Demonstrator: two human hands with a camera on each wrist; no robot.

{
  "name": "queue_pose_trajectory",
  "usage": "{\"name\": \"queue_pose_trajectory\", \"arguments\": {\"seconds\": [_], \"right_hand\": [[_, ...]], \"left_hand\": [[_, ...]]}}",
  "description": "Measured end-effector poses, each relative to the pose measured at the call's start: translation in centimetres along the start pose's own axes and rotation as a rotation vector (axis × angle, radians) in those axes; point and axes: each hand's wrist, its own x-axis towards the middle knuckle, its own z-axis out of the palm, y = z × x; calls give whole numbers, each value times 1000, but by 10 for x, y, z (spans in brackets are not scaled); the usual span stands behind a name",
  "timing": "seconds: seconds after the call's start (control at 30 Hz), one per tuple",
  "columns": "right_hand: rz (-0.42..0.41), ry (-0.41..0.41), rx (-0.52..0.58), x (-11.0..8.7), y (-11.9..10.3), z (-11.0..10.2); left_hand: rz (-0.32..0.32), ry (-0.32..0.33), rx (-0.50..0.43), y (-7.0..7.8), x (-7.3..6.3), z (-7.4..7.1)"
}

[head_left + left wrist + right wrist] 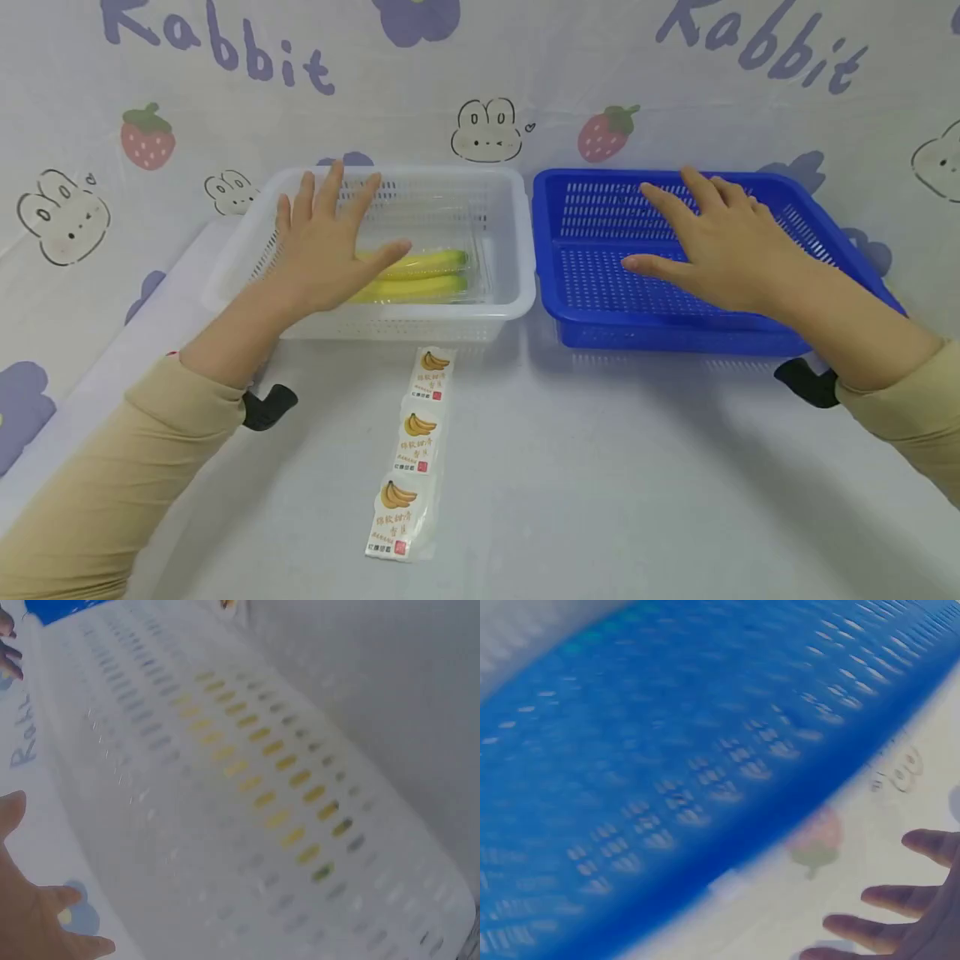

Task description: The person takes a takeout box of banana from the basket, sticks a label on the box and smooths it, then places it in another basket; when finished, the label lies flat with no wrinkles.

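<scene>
Pale cloth (360, 112) printed with rabbits, strawberries and purple flowers fills the top of our head view, behind a whitish table (600, 475). Left of centre we see a white basket (420, 312) holding yellow bananas (423, 288) in a clear box (481, 237); over it hangs the left hand (321, 250), grip loose, fingers spread. At upper right, the right hand (720, 250) spreads its grip likewise over a blue basket (660, 338). We find a banana-sticker strip (416, 446) at lower centre-left.

Tabletop workspace (600, 483) (rabbit-print cloth (405, 108) behind).
</scene>
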Motion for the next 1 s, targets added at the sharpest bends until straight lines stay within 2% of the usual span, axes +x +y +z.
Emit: {"name": "queue_pose_trajectory", "arguments": {"seconds": [0.13, 0.27, 0.5, 0.67, 0.87, 1.0], "right_hand": [[-20, 6, 28, 7, -12, -17], [-31, -7, 125, 17, -28, -28], [-134, 22, 288, 31, -48, -32], [-200, 45, 326, 47, -56, -34], [-242, 34, 439, 69, -71, -39], [-268, -5, 563, 86, -83, -41]], "left_hand": [[15, 28, -52, -14, -2, -17], [17, 50, -148, -38, -4, -31], [-68, 65, -295, -90, -9, -48], [-162, 14, -431, -123, -10, -46], [-251, -132, -680, -153, -5, -35], [-284, -224, -764, -168, 0, -28]]}}
